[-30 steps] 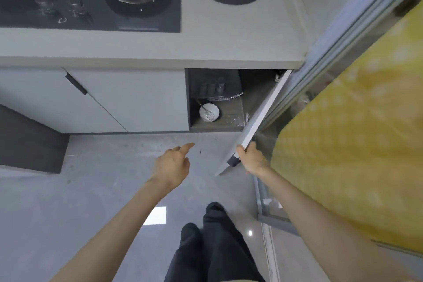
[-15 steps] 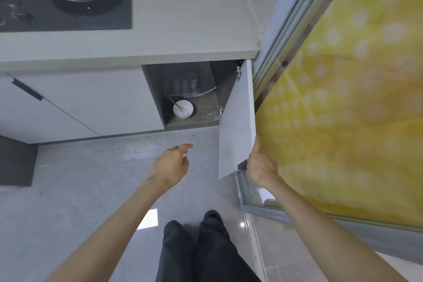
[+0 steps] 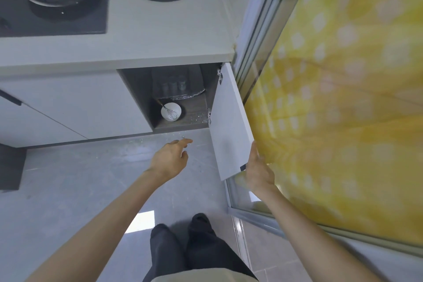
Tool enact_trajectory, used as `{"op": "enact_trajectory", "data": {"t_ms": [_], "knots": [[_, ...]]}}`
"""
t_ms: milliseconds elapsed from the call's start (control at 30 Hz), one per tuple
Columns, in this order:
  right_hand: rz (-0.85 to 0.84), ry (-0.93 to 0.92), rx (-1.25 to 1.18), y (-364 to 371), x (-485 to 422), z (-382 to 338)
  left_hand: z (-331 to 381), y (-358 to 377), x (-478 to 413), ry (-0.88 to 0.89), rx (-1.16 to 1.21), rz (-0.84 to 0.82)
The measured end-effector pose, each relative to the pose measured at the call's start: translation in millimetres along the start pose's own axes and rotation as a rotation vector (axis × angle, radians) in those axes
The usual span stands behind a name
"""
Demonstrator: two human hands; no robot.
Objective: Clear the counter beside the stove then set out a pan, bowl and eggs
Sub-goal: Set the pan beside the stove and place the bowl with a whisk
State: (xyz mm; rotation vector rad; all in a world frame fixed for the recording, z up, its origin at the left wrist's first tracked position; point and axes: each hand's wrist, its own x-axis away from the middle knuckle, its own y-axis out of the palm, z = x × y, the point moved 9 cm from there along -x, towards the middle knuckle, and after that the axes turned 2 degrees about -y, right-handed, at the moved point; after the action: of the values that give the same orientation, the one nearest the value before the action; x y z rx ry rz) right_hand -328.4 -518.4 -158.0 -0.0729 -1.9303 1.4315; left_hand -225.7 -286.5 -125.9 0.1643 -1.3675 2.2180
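Right hand (image 3: 258, 171) grasps the near edge of the cupboard door (image 3: 229, 135); left hand (image 3: 169, 160), loose and holding nothing, is nearer the bowl (image 3: 171, 111), which lies straight beyond it.

A grey tiled floor (image 3: 68, 190) is seen from above, and a bright rectangular patch of light (image 3: 143, 221) is reflected in it. Pale grey cabinet fronts (image 3: 91, 103) are set beneath a light tabletop (image 3: 160, 39), into which a black hob (image 3: 100, 18) is sunk. A dark handle (image 3: 10, 98) is fixed to one front. One cabinet door (image 3: 229, 135) is swung open on metal hinges (image 3: 220, 75), and a dark-lined compartment (image 3: 142, 89) is exposed. At the right, an aluminium sliding-door frame (image 3: 258, 30) is backed by a yellow curtain (image 3: 343, 98) dotted in pale spots.
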Motion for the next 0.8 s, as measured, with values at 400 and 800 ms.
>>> {"op": "enact_trajectory", "data": {"t_ms": [400,800], "knots": [[0.188,-0.314,0.137,-26,-1,-84,-35,-13,-35,-0.09,0.112,-0.065],[-0.093,-0.078,-0.477,68,-132,-205,-197,-8,-142,-0.342,0.396,-0.127]]}}
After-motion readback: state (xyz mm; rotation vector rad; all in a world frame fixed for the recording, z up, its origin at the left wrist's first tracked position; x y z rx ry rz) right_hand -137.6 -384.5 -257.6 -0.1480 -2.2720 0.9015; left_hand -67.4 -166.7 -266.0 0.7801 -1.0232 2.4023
